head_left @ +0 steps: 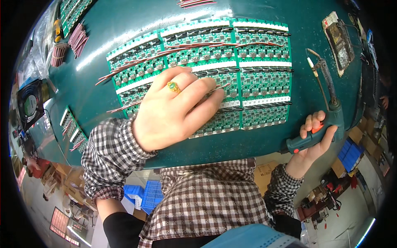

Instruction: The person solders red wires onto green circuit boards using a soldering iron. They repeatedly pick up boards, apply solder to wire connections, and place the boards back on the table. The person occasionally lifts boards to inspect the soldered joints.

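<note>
My left hand (175,109), with a green-stoned ring, lies over the middle of green circuit board panels (262,84) set side by side on the bench. Its fingers are closed on thin wires; a wire tip (225,86) pokes out beyond the fingertips, and other wire ends (118,109) stick out on the left. The pinch itself is partly hidden by the hand. At the right, my right hand (316,138) grips a green soldering gun (337,118) by its handle, index finger near the orange trigger. Its metal tip points up and away, apart from the panels. Red and black wires (178,47) lie along the upper rows.
Bundles of red wires (77,40) lie at the upper left, more wires (196,3) at the far edge. A small board panel (73,129) and a black fan (31,103) are on the left. A worn solder tray (339,43) sits at the upper right of the green bench mat (264,142).
</note>
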`<state>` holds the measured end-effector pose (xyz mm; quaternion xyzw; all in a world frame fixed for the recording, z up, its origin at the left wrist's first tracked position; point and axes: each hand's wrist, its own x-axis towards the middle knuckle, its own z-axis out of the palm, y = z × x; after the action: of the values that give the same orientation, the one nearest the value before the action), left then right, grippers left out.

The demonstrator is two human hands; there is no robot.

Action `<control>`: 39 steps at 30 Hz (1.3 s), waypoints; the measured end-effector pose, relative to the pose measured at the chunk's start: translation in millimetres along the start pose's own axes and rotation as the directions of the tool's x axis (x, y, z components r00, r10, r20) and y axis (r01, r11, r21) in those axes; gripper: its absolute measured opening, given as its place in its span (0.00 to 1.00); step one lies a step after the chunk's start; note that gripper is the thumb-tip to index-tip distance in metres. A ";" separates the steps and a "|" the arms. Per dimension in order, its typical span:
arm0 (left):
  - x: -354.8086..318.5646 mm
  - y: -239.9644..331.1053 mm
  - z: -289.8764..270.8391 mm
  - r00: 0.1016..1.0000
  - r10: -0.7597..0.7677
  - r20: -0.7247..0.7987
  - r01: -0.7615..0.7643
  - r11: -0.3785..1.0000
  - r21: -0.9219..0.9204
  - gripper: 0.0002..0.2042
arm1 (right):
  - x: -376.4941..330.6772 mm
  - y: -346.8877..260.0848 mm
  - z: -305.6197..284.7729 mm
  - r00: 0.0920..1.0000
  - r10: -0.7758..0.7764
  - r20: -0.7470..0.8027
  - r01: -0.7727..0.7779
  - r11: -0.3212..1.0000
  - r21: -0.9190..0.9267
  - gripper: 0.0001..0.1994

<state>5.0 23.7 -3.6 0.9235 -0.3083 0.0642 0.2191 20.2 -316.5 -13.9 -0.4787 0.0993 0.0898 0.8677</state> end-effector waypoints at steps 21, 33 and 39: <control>6.4 14.4 3.4 0.986 -0.167 0.003 0.167 0.982 -0.085 0.21 | 1.5 -3.1 0.2 0.999 0.007 -0.040 -0.008 1.000 -0.014 0.23; 6.0 14.5 2.2 0.984 -0.176 0.018 0.177 0.977 -0.116 0.22 | 1.1 -6.1 -0.1 0.999 0.014 -0.038 -0.015 1.000 -0.011 0.23; 8.8 16.7 -0.4 0.981 -0.192 0.040 0.195 0.975 -0.105 0.22 | 0.7 -7.3 4.4 0.999 0.009 -0.033 -0.010 1.000 -0.015 0.22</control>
<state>2.1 7.2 5.1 0.9367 -0.2232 0.0120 0.2694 23.1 -316.5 -5.8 -0.4862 0.1152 0.0869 0.8618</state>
